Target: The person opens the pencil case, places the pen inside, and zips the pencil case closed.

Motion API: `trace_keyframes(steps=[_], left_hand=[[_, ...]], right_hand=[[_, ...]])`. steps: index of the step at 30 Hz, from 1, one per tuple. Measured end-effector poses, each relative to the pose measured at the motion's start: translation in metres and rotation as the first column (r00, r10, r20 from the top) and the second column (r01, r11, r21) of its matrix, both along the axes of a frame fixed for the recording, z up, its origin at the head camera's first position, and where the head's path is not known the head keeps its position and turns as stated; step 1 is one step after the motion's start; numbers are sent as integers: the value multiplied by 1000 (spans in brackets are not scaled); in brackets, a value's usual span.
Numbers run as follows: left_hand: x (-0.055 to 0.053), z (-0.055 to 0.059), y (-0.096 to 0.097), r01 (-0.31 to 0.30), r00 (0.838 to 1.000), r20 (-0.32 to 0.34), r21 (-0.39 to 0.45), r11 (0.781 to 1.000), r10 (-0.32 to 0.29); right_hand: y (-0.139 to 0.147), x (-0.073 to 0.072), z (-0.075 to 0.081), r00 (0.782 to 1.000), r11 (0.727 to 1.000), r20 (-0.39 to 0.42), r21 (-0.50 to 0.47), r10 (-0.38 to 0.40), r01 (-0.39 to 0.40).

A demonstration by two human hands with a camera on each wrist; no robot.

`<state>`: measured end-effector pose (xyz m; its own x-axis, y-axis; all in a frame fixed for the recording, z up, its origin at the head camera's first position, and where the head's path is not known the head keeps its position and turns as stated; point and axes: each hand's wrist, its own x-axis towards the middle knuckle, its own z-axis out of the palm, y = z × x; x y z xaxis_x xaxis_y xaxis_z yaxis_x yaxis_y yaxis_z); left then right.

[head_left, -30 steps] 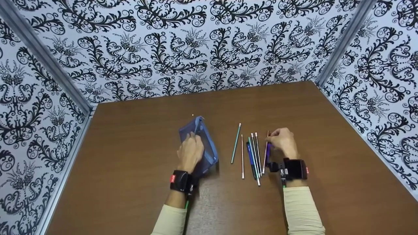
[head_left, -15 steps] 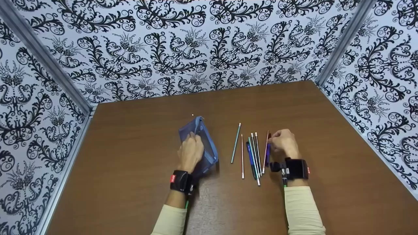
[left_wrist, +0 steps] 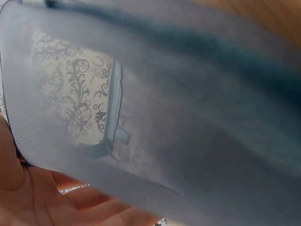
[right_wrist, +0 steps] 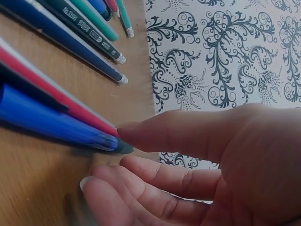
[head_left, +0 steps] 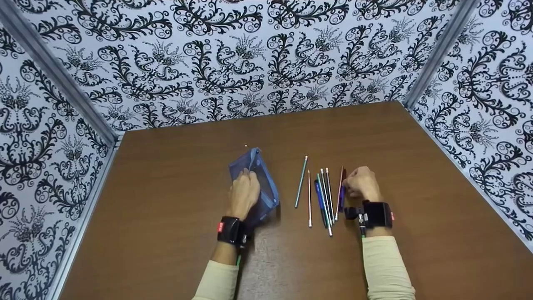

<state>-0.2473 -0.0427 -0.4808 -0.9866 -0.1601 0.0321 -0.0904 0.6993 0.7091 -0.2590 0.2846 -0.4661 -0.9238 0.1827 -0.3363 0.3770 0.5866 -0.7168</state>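
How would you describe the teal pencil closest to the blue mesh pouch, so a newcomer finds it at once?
On the brown wooden table, find the blue mesh zip pouch in the left hand. The teal pencil is the first one to its right. Unlike the other teal pencil, bunched with dark pencils, it lies apart, white-tipped end toward the black-patterned wall.

In front of you spreads a brown wood-grain table [head_left: 175, 175], its far edge running along a white back wall [head_left: 245, 62] printed with black scrolling florals. The left wall [head_left: 25, 166] and right wall [head_left: 499, 104] carry the same pattern, with a grey post [head_left: 440, 54] at each back corner, and a pale sheen [head_left: 266, 262] lies on the wood near you.
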Motion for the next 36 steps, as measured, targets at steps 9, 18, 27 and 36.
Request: trace_keyframes(steps=[9, 18, 27, 36], left_hand=[[-1, -2, 3, 18, 995, -96, 61, 998, -12], [1, 1, 5, 12, 997, -83, 93, 996, -4], [1, 0, 8, -13, 996, -90, 112, 994, 23], [3, 2, 9, -2, 997, -78, 88, 996, 9]], right_hand=[[0, -5, -3, 1000, 1000, 22, 5, 7, -7], [-1, -8, -6, 1000, 999, 26, 34, -1, 0], [-6, -10, -7, 998, 997, 54, 68, -24, 21], [-11, -7, -8, 1000, 992, 15, 127, -8, 6]])
